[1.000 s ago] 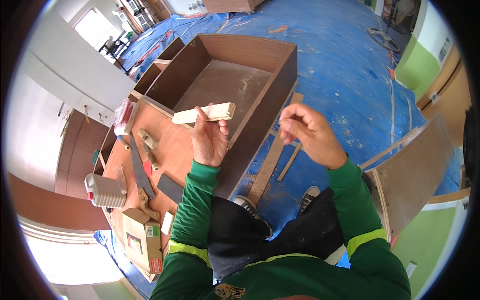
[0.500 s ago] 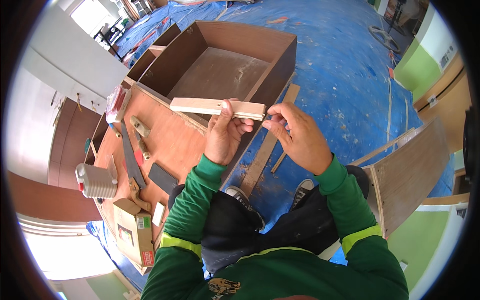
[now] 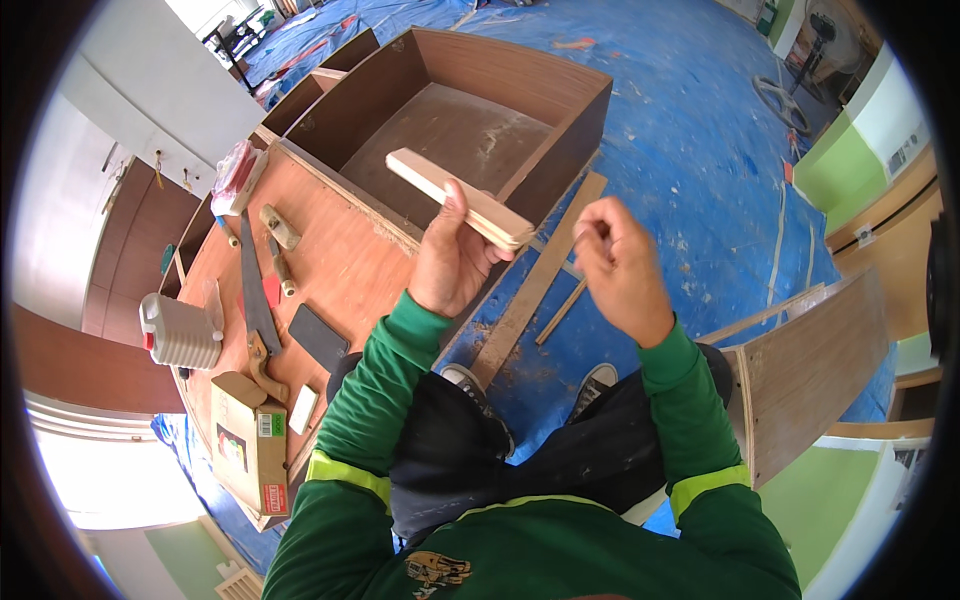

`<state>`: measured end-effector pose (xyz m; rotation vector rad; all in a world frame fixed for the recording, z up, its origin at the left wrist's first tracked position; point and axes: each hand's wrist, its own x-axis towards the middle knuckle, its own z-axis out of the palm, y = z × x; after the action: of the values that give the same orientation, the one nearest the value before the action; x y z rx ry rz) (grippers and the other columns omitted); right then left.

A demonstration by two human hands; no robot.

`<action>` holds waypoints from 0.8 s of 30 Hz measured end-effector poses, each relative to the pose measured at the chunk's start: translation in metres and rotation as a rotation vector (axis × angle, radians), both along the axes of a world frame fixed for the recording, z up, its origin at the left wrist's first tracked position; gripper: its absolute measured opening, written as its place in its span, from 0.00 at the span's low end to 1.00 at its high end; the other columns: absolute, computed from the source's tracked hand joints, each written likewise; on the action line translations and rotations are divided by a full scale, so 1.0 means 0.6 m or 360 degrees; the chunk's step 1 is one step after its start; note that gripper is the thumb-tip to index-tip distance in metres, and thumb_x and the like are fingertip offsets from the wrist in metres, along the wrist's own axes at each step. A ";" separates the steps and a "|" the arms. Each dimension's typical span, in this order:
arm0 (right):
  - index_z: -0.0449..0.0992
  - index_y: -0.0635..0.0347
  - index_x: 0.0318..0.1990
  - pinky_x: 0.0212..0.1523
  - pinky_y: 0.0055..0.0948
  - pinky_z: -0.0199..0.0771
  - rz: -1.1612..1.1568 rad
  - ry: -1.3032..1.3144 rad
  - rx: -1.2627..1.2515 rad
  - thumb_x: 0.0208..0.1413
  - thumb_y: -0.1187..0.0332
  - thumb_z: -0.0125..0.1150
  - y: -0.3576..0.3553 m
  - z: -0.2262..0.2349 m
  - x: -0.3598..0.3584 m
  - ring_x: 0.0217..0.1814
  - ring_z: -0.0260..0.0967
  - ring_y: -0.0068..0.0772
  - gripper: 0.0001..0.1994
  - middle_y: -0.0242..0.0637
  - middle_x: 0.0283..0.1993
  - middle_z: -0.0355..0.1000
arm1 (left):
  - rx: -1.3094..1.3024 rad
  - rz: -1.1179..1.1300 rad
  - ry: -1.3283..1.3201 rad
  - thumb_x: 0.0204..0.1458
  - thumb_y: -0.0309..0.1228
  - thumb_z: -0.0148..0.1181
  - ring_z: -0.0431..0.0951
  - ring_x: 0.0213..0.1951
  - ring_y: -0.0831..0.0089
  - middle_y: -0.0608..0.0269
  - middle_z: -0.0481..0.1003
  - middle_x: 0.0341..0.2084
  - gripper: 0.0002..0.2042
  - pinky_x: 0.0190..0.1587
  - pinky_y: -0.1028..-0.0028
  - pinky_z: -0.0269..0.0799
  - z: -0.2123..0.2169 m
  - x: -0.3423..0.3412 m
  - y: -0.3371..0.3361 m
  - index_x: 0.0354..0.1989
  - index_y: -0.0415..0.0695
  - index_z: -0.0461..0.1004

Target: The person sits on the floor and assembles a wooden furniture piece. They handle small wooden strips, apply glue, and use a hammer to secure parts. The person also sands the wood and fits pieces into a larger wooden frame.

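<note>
My left hand [image 3: 447,262] grips a short piece of pale wood [image 3: 490,217], its thumb on top and fingers underneath. The piece looks layered, like strips laid together, and slants with its near end toward the right. Off that end, my right hand [image 3: 625,270] is raised with fingers curled and thumb drawn in. Whether those fingers pinch anything small is hidden. Left of my left hand, a plywood surface [image 3: 345,260] carries a handsaw [image 3: 256,290], a small wooden hand plane [image 3: 278,227], a tool like a chisel [image 3: 281,268] and a flat black rectangular object [image 3: 318,338].
Beyond my hands stands a large brown open wooden box [image 3: 560,75]. A cardboard box [image 3: 240,440], a white jug [image 3: 183,332] and a small white block [image 3: 304,408] line the plywood's left side. A long board [image 3: 540,280] lies on blue sheeting; a wooden cabinet piece [image 3: 815,370] stands right.
My right hand has drawn back from the end of the wood, to the right. In my left hand the wood has swung from nearly level to slanted, its far end now higher.
</note>
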<state>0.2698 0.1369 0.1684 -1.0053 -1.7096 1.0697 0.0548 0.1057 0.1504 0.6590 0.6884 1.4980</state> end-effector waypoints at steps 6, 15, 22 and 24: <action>0.68 0.63 0.37 0.30 0.35 0.69 -0.0326 -0.0275 0.0516 0.58 0.78 0.61 0.048 -0.009 0.037 0.29 0.68 0.34 0.06 0.39 0.31 0.70 | 0.0033 -0.0121 -0.0282 0.66 0.59 0.49 0.78 0.29 0.70 0.60 0.74 0.33 0.28 0.27 0.77 0.80 0.000 -0.036 0.010 0.45 0.41 0.72; 0.74 0.63 0.39 0.33 0.31 0.72 0.0020 -0.0289 0.0300 0.61 0.74 0.64 -0.005 0.012 -0.004 0.31 0.72 0.32 0.05 0.38 0.31 0.73 | -0.0066 -0.0348 -0.0465 0.63 0.68 0.45 0.68 0.26 0.74 0.69 0.64 0.26 0.31 0.23 0.79 0.64 -0.015 -0.022 0.013 0.34 0.48 0.66; 0.77 0.65 0.47 0.35 0.33 0.74 0.0213 -0.0130 0.0411 0.63 0.69 0.65 -0.027 -0.001 -0.029 0.33 0.73 0.35 0.10 0.42 0.34 0.74 | -0.0192 -0.0037 -0.0317 0.61 0.69 0.48 0.66 0.25 0.78 0.69 0.64 0.26 0.31 0.23 0.78 0.64 -0.016 -0.005 0.014 0.34 0.48 0.66; 0.77 0.64 0.48 0.35 0.34 0.74 0.0239 -0.0167 0.0379 0.64 0.67 0.65 -0.033 0.007 -0.029 0.33 0.73 0.36 0.11 0.42 0.35 0.74 | -0.0143 -0.0016 -0.0185 0.61 0.69 0.49 0.66 0.24 0.78 0.69 0.64 0.26 0.31 0.24 0.78 0.65 -0.017 0.000 0.016 0.34 0.48 0.66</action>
<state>0.2523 0.1168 0.1728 -0.8042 -1.9710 0.8924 0.0547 0.1152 0.1402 0.5019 0.6582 1.4753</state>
